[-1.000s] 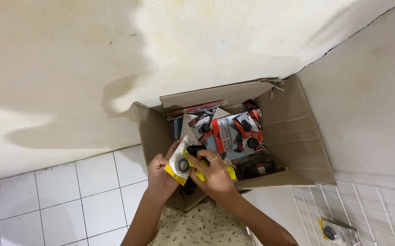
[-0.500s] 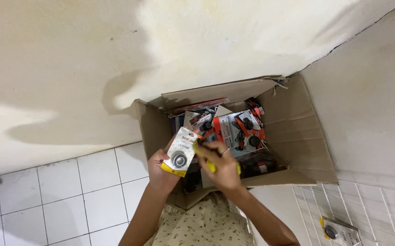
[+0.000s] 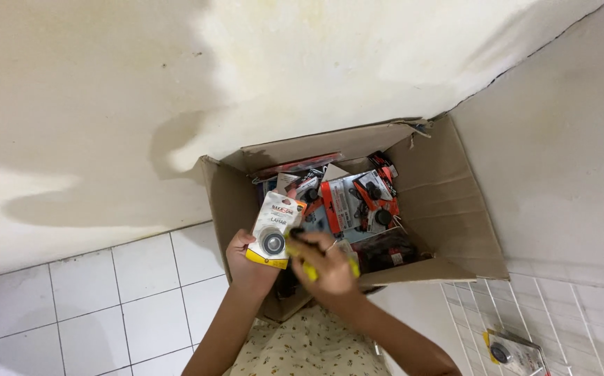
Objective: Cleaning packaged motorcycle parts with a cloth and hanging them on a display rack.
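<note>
Yellow-edged card packaging is pinched in the left hand [image 3: 250, 261]: a white blister pack [image 3: 273, 230] carrying a round metal part, gripped at its lower corner and raised upright so that its face is readable from above. The right hand [image 3: 330, 268] is closed around a second, yellow-trimmed pack [image 3: 316, 268]; motion blur hides its exact form and how the fingers sit on it. Both hands work just above the near edge of an open cardboard box [image 3: 448, 202], which stands on the tiled floor [image 3: 107, 299] against the wall [image 3: 176, 83]. Inside lie many red-and-grey carded packs [image 3: 358, 198], stacked loosely. One similar pack [image 3: 514, 351] lies apart on a wire grid [image 3: 581, 327] at lower right.
</note>
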